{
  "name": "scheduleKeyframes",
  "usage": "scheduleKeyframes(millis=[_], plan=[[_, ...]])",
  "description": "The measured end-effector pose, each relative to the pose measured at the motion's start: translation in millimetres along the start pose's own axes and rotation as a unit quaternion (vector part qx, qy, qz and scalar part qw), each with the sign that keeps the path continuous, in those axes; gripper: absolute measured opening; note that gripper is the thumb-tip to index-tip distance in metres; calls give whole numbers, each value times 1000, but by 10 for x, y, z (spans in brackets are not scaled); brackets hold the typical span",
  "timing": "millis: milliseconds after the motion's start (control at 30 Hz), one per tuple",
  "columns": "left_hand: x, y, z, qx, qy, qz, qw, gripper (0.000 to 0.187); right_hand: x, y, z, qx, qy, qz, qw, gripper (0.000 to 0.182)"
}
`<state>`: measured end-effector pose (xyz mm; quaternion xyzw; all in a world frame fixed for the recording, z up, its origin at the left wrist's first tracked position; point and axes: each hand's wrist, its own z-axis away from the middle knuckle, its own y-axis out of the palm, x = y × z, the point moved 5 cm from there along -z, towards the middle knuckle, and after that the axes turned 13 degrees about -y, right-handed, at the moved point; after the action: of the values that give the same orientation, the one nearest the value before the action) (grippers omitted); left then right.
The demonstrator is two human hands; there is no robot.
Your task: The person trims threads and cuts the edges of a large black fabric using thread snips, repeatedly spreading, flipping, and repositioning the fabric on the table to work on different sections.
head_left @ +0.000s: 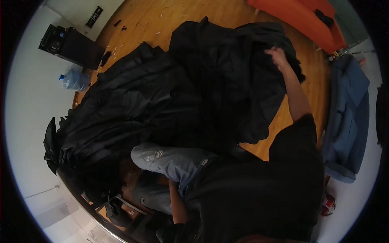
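Observation:
A large sheet of black cloth (133,93) lies rumpled over the floor in front of me, with a second wide spread of it (219,60) at the back right. My right arm reaches far forward over that part. My right hand (277,57) is above the cloth near its far right edge, fingers partly bent and apart, slightly blurred; no cloth shows clearly between them. My left forearm (177,204) goes down between my legs in ripped jeans (170,160). The left hand itself is hidden behind the thigh.
A blue sofa (346,121) stands along the right wall and an orange sofa (304,16) at the back right. A water jug (75,80) and a dark cabinet (79,46) are at the left. Small scraps lie on the wooden floor (150,20).

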<state>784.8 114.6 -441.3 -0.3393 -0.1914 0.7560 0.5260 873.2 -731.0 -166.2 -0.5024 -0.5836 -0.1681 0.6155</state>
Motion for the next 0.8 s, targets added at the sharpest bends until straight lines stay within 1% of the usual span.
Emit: scheduleKeyframes(millis=[33,67,100,133,167,200,233,267,300,333,367,400,433,500,533,567,600,633,667,700,733,767,800], plan=[[10,15,-22,4,13,-1,1000,70,-133,174,120,73,59,72,993,22],[-36,16,-73,4,29,-1,1000,70,-541,185,-173,39,16,138,990,17],[-61,22,-118,2,44,-1,999,70,-123,-137,-268,-66,0,33,997,15],[-81,30,-147,3,58,-1,998,70,405,-527,-217,-144,-37,-86,985,14],[-93,49,-183,2,75,-2,997,70,1005,-907,-128,-211,-86,-200,953,14],[-128,62,-205,2,93,2,996,71,1511,-1215,82,-250,-166,-322,898,15],[-170,74,-213,-3,115,2,993,71,1796,-1471,164,-279,-276,-301,869,17],[-224,73,-234,-8,129,9,992,71,1842,-1619,76,-306,-357,-226,853,22],[-222,97,-284,-12,132,14,991,71,1882,-1754,8,-339,-431,-149,823,28],[-204,84,-314,-16,133,16,991,71,2020,-1451,31,-274,-415,-103,861,23],[-127,151,-390,-9,93,20,995,71,2114,-1469,-77,-321,-359,-125,867,19],[-43,221,-463,-2,52,23,998,70,2325,-1554,-166,-346,-341,-145,862,18],[107,327,-608,9,-33,25,999,69,2618,-1688,-168,-347,-340,-168,858,17],[137,297,-757,-89,31,166,982,68,3250,-1813,-138,-323,-365,-198,851,15],[-68,76,-540,-116,-55,177,976,63,3544,-1724,-132,-300,-381,-200,852,14],[-347,-213,-290,-153,-46,206,965,58,3826,-1524,-87,-267,-398,-202,854,12],[-404,-373,-143,-203,-51,243,947,54,4124,-1144,-41,-215,-412,-213,859,11],[-488,-510,-14,-258,-30,321,911,43,4462,-635,-10,-157,-426,-236,860,10],[-504,-593,109,-277,-92,332,897,32,4842,-83,56,-96,-447,-257,852,9],[-657,-850,375,-318,-100,343,878,24,5218,467,222,-35,-463,-277,841,8],[-643,-945,411,-350,-95,384,849,21,5617,992,479,26,-482,-298,823,7],[-769,-1127,613,-404,-47,418,812,20,6004,1450,780,86,-500,-319,800,6],[-831,-1359,871,-403,-19,451,796,23,6422,1839,1227,141,-519,-340,771,5]])
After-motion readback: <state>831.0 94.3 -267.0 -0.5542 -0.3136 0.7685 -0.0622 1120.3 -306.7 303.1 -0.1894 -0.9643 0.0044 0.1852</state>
